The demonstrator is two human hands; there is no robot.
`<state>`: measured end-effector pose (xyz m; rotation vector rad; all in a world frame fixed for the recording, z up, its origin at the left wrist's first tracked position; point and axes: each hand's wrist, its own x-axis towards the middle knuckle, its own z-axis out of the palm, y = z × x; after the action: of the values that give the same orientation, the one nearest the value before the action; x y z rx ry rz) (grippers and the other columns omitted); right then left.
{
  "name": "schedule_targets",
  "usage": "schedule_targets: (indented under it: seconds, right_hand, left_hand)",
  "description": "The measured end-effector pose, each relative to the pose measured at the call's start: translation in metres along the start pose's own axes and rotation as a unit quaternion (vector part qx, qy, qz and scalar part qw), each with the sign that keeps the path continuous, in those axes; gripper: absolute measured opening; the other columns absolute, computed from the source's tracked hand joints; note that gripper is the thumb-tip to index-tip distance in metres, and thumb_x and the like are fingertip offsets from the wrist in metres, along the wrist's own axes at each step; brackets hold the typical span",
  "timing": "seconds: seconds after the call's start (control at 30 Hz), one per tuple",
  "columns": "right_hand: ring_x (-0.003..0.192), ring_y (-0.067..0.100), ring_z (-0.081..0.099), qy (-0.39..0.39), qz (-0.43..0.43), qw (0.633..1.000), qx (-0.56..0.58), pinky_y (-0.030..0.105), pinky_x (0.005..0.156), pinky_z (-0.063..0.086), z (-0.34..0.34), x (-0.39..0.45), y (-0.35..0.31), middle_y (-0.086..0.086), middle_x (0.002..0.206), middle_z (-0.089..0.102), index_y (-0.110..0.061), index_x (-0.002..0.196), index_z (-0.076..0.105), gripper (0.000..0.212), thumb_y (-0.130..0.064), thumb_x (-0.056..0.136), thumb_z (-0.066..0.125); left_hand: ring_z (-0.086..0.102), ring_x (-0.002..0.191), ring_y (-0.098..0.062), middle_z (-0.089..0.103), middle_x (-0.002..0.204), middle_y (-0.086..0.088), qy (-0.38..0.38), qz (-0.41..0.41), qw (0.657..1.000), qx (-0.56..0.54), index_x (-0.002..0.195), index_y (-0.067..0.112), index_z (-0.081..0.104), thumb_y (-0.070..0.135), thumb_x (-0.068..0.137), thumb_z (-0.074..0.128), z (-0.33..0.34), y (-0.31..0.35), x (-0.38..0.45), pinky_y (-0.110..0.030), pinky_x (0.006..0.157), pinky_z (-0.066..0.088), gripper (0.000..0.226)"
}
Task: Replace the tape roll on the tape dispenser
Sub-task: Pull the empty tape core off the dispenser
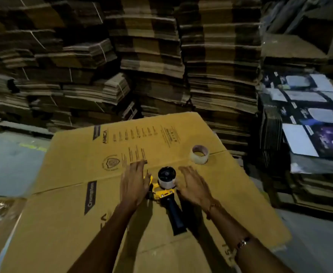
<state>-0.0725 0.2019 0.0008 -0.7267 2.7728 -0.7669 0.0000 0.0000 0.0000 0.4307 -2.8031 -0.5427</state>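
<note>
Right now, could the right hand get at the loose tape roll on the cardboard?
Probably yes: the right hand is open, and only bare cardboard lies between it and the loose tape roll.

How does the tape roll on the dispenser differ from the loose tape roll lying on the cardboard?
The mounted roll sits on the yellow tape dispenser between the two hands; the loose roll lies apart, farther away and to the right, on the cardboard. The mounted roll's centre is filled by a dark hub; the loose roll's core is empty. Both look pale and are about the same size.
</note>
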Motion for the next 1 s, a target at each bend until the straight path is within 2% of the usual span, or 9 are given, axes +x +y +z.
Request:
schedule_targets:
  seconds: [0.1, 0.17, 0.37, 0.47, 0.57, 0.67, 0.8, 0.9, 1.0]
  right_hand:
    - [0.123, 0.025, 0.059, -0.029, 0.058, 0.996, 0.058, 0.034, 0.094, 0.047, 0.028, -0.025, 0.006, 0.0, 0.139, 0.058, -0.022, 0.139, 0.053, 0.047, -0.046, 0.098, 0.057]
    - [0.112, 0.023, 0.064, -0.06, 0.107, 0.988, 0.09, 0.033, 0.087, 0.049, 0.044, -0.042, 0.009, 0.0, 0.127, 0.064, -0.024, 0.133, 0.057, 0.043, -0.045, 0.096, 0.061]
    - [0.1, 0.018, 0.069, -0.103, 0.15, 0.95, 0.254, 0.029, 0.08, 0.057, 0.069, -0.063, 0.022, -0.002, 0.109, 0.069, -0.021, 0.134, 0.056, 0.034, -0.021, 0.1, 0.062]
    - [0.074, 0.012, 0.07, -0.11, 0.179, 0.907, 0.364, 0.023, 0.057, 0.055, 0.074, -0.072, 0.017, 0.001, 0.096, 0.068, -0.025, 0.121, 0.056, 0.024, -0.012, 0.1, 0.06]
    - [0.077, 0.024, 0.072, -0.118, 0.205, 0.88, 0.412, 0.033, 0.061, 0.054, 0.094, -0.085, 0.016, 0.013, 0.101, 0.068, -0.023, 0.12, 0.057, 0.022, -0.016, 0.1, 0.061]
    - [0.086, 0.029, 0.073, -0.162, 0.219, 0.86, 0.432, 0.03, 0.064, 0.055, 0.114, -0.106, 0.011, 0.011, 0.109, 0.066, -0.028, 0.119, 0.054, 0.024, -0.021, 0.099, 0.063]
    - [0.078, 0.032, 0.075, -0.207, 0.208, 0.855, 0.428, 0.031, 0.063, 0.055, 0.13, -0.136, -0.002, 0.013, 0.111, 0.065, -0.023, 0.127, 0.047, 0.038, -0.014, 0.096, 0.066]
    - [0.064, 0.016, 0.072, -0.246, 0.21, 0.836, 0.444, 0.028, 0.059, 0.055, 0.133, -0.158, -0.017, 0.012, 0.111, 0.066, -0.018, 0.134, 0.046, 0.043, -0.009, 0.096, 0.065]
    - [0.073, 0.015, 0.071, -0.279, 0.171, 0.851, 0.411, 0.035, 0.07, 0.058, 0.132, -0.173, -0.026, 0.008, 0.105, 0.073, -0.018, 0.108, 0.063, 0.024, -0.027, 0.087, 0.066]
  left_hand:
    - [0.063, 0.096, -0.032, 0.071, 0.103, -0.009, -0.023, -0.04, 0.997, -0.064, 0.106, 0.016, 0.07, 0.042, 0.096, 0.036, 0.031, 0.001, -0.03, -0.04, 0.077, 0.048, 0.044]
    - [0.066, 0.085, -0.025, 0.073, 0.096, -0.005, -0.053, -0.089, 0.99, -0.096, 0.102, 0.019, 0.071, 0.034, 0.1, 0.047, 0.046, 0.005, -0.054, -0.038, 0.07, 0.052, 0.028]
    - [0.067, 0.099, -0.023, 0.072, 0.106, -0.003, -0.147, -0.193, 0.941, -0.236, 0.109, 0.016, 0.068, 0.031, 0.099, 0.056, 0.077, 0.026, -0.091, -0.028, 0.079, 0.051, 0.021]
    - [0.063, 0.089, -0.015, 0.066, 0.095, 0.005, -0.147, -0.276, 0.882, -0.352, 0.11, 0.016, 0.063, 0.024, 0.101, 0.057, 0.074, 0.046, -0.096, -0.005, 0.061, 0.043, 0.014]
    - [0.064, 0.086, -0.018, 0.067, 0.097, -0.002, -0.124, -0.338, 0.835, -0.416, 0.11, 0.016, 0.058, 0.025, 0.1, 0.058, 0.072, 0.054, -0.099, -0.008, 0.056, 0.045, 0.013]
    - [0.062, 0.09, -0.019, 0.065, 0.102, -0.001, -0.14, -0.351, 0.846, -0.378, 0.111, 0.022, 0.054, 0.031, 0.097, 0.063, 0.069, 0.048, -0.109, -0.024, 0.07, 0.049, 0.019]
    - [0.065, 0.105, -0.027, 0.069, 0.112, -0.004, -0.183, -0.344, 0.874, -0.291, 0.122, 0.018, 0.058, 0.041, 0.089, 0.071, 0.066, 0.029, -0.132, -0.034, 0.087, 0.052, 0.042]
    - [0.065, 0.108, -0.03, 0.069, 0.12, -0.008, -0.209, -0.332, 0.888, -0.242, 0.124, 0.017, 0.056, 0.045, 0.086, 0.073, 0.06, 0.014, -0.154, -0.038, 0.087, 0.053, 0.049]
    - [0.065, 0.11, -0.029, 0.068, 0.125, -0.01, -0.234, -0.307, 0.898, -0.212, 0.128, 0.016, 0.055, 0.047, 0.084, 0.073, 0.049, -0.003, -0.168, -0.038, 0.089, 0.052, 0.056]
